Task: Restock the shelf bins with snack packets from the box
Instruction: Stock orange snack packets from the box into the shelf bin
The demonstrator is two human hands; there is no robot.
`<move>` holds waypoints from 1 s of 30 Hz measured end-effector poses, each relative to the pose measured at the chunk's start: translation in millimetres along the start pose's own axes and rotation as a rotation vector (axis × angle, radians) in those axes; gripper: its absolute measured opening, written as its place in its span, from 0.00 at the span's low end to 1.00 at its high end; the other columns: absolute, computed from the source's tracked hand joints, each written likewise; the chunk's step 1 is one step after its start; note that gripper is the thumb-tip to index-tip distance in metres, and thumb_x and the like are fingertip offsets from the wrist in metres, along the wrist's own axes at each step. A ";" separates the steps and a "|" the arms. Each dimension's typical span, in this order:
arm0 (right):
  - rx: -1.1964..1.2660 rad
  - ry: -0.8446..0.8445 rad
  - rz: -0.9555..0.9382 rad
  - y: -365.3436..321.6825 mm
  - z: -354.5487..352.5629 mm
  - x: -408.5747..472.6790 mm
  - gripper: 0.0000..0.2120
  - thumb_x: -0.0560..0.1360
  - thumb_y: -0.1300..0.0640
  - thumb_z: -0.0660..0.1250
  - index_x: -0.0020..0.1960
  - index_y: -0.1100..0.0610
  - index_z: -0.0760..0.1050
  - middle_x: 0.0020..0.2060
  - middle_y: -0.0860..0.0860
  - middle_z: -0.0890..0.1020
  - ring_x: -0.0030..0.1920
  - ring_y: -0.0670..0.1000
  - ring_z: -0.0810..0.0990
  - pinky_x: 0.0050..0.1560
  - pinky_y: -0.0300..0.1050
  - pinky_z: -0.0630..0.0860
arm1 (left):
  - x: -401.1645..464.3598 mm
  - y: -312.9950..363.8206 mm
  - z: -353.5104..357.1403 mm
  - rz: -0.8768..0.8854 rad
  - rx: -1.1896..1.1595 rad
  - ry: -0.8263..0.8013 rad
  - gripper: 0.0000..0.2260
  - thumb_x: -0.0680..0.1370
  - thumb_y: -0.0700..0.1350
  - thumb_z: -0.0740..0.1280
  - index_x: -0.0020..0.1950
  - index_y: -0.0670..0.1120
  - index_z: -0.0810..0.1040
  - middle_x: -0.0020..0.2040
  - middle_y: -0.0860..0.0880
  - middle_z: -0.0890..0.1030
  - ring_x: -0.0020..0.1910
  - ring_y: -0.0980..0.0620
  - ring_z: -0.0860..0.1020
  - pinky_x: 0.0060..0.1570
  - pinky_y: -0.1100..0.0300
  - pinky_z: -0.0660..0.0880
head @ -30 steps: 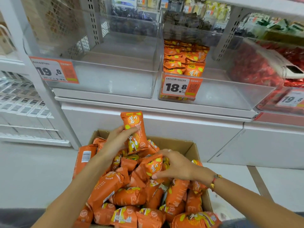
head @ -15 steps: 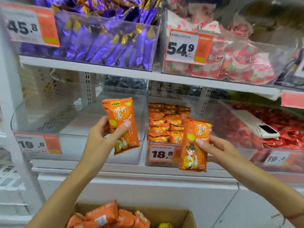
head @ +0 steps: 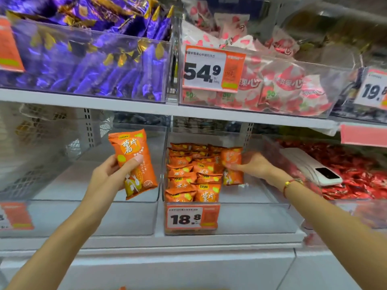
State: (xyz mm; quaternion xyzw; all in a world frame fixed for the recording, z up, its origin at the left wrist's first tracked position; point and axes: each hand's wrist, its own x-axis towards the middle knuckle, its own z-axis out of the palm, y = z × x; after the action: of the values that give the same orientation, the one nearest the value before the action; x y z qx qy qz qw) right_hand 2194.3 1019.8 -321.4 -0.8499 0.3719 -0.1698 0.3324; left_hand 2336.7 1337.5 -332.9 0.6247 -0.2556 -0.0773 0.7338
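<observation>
My left hand [head: 109, 174] grips an orange snack packet [head: 134, 162] upright in front of the empty clear bin [head: 94, 218] on the left. My right hand [head: 253, 166] reaches inside the middle clear bin [head: 251, 218] and holds a second orange packet [head: 231, 166] upright against the right side of the stacked orange packets [head: 192, 174]. That stack fills the bin's left part, behind an 18.8 price tag [head: 191, 218]. The box is out of view apart from an orange scrap at the bottom edge.
A white phone [head: 312, 166] lies on red packets [head: 356, 174] in the bin to the right. The upper shelf [head: 146, 107] carries bins of purple packets [head: 88, 59] and pink-and-white packets [head: 272, 84], close above my hands.
My view has risen from the box to the shelf. Both hands lifted a packet each out of the box; the right one has now moved into the middle bin.
</observation>
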 end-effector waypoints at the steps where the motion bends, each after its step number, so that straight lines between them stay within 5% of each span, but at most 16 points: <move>1: -0.007 -0.056 -0.008 -0.3 8.8 3.9 0.33 0.58 0.39 0.79 0.56 0.58 0.78 0.50 0.51 0.83 0.51 0.51 0.82 0.55 0.48 0.79 | -0.7 0.0 -0.2 -0.001 0.008 -0.012 0.03 0.76 0.46 0.67 0.49 0.52 0.78 0.39 0.58 0.83 0.34 0.65 0.81 0.33 0.71 0.73; 4: 0.074 -0.087 0.006 -1.7 30.8 7.9 0.18 0.66 0.53 0.78 0.50 0.60 0.77 0.48 0.55 0.82 0.49 0.54 0.81 0.48 0.49 0.81 | -1.4 -0.7 -0.3 0.005 0.034 -0.046 0.05 0.75 0.48 0.67 0.51 0.53 0.78 0.38 0.59 0.84 0.36 0.65 0.81 0.36 0.69 0.72; 8: 0.138 -0.099 0.067 0.4 33.7 6.6 0.10 0.69 0.56 0.76 0.44 0.55 0.75 0.46 0.54 0.81 0.45 0.51 0.81 0.36 0.40 0.78 | -2.9 -0.7 0.0 0.011 0.049 -0.075 0.08 0.73 0.51 0.67 0.51 0.54 0.78 0.39 0.61 0.84 0.38 0.65 0.82 0.33 0.73 0.73; 12: 0.191 -0.077 0.111 0.4 36.5 8.3 0.23 0.69 0.58 0.76 0.61 0.59 0.73 0.55 0.56 0.81 0.46 0.52 0.82 0.34 0.39 0.77 | -3.9 -1.1 -0.2 0.023 0.054 -0.088 0.10 0.72 0.52 0.68 0.52 0.54 0.78 0.42 0.59 0.84 0.40 0.64 0.82 0.36 0.71 0.73; 20: 0.137 -0.124 0.126 -2.3 44.2 8.8 0.22 0.72 0.57 0.73 0.63 0.57 0.72 0.57 0.57 0.81 0.52 0.55 0.82 0.51 0.49 0.80 | -4.3 -0.9 -0.2 0.025 0.043 -0.117 0.07 0.74 0.50 0.68 0.51 0.55 0.77 0.40 0.62 0.84 0.40 0.65 0.82 0.31 0.77 0.72; 24: 0.099 -0.162 0.158 -5.6 32.6 -4.0 0.38 0.69 0.53 0.77 0.72 0.58 0.61 0.64 0.56 0.74 0.56 0.55 0.79 0.42 0.44 0.79 | -8.6 3.4 -1.6 0.018 0.045 -0.140 0.08 0.74 0.48 0.68 0.53 0.53 0.78 0.42 0.61 0.84 0.41 0.64 0.82 0.33 0.76 0.73; 27: -0.033 0.015 0.068 -13.5 17.2 -23.1 0.39 0.68 0.48 0.76 0.73 0.58 0.61 0.65 0.55 0.74 0.61 0.56 0.76 0.51 0.51 0.79 | -15.2 11.7 -3.4 0.017 0.032 -0.136 0.09 0.74 0.47 0.69 0.53 0.52 0.78 0.44 0.60 0.84 0.42 0.63 0.82 0.35 0.74 0.74; 30: -0.001 0.186 -0.201 -41.2 5.6 -66.4 0.30 0.73 0.50 0.72 0.70 0.55 0.65 0.58 0.50 0.78 0.52 0.51 0.79 0.55 0.51 0.77 | -30.6 25.5 -5.8 0.023 -0.055 -0.180 0.13 0.70 0.49 0.73 0.53 0.54 0.78 0.44 0.59 0.85 0.43 0.61 0.83 0.40 0.67 0.75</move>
State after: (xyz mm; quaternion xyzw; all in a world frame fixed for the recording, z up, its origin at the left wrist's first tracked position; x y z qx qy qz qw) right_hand 2174.5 1092.4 -299.7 -0.8638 0.3142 -0.2798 0.2772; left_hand 2308.0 1361.2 -317.6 0.5920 -0.3252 -0.1318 0.7255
